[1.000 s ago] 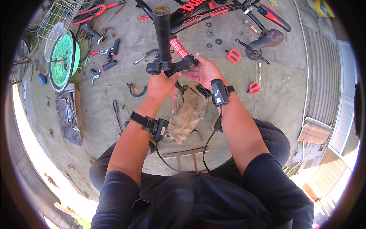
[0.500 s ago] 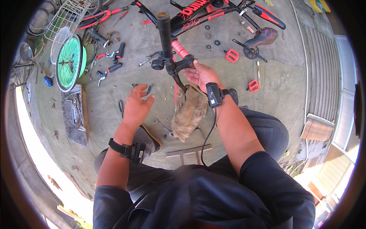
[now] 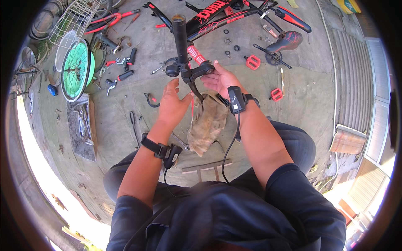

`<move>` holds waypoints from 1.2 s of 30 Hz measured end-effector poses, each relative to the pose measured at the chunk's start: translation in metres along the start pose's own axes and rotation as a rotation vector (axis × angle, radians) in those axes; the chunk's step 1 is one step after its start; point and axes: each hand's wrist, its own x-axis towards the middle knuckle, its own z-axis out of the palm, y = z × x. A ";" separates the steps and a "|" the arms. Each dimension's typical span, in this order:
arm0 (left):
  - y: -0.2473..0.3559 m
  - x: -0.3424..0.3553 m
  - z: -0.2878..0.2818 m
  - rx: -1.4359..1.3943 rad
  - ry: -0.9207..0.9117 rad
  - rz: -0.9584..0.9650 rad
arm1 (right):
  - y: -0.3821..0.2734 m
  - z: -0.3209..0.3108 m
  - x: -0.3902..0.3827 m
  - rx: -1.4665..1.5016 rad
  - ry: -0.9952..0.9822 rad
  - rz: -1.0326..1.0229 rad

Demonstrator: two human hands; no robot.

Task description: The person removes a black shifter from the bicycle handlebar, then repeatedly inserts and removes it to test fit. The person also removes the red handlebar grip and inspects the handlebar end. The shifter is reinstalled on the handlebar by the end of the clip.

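Observation:
In front of me stands a black bicycle part that looks like a front fork (image 3: 181,42), with a thick upright tube, rusty at its top end. Behind it shows a red-and-white ribbed piece (image 3: 196,55). My right hand (image 3: 222,80) is at the right end of the fork's crosspiece, thumb raised and fingers stretched out; whether it touches is hard to tell. Just below the crosspiece's left end, my left hand (image 3: 172,104) hangs with fingers apart, holding nothing. A stained tan cloth (image 3: 207,125) lies beneath the fork, whose curved lower end reaches it.
Beyond lies a black-and-red bike frame (image 3: 222,21) with a saddle (image 3: 289,41). Two red pedals (image 3: 253,62) and a crank (image 3: 273,55) are to the right. Leftward are brake levers with grips (image 3: 124,75), a wheel (image 3: 75,71), a wire basket (image 3: 72,23) and a tool tray (image 3: 83,125).
My left hand has moved right and up toward the fork, uncovering a curved black piece on the ground. My right hand has shifted slightly, its fingers still stretched out.

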 end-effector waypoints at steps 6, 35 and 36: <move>-0.007 0.040 0.026 -0.118 -0.030 0.005 | -0.003 0.005 0.009 -0.069 -0.024 -0.032; 0.023 0.049 0.019 0.289 -0.155 0.149 | 0.027 -0.011 0.012 0.186 0.088 0.018; 0.021 0.047 0.021 0.265 -0.142 0.163 | 0.029 -0.012 0.011 0.175 0.092 0.004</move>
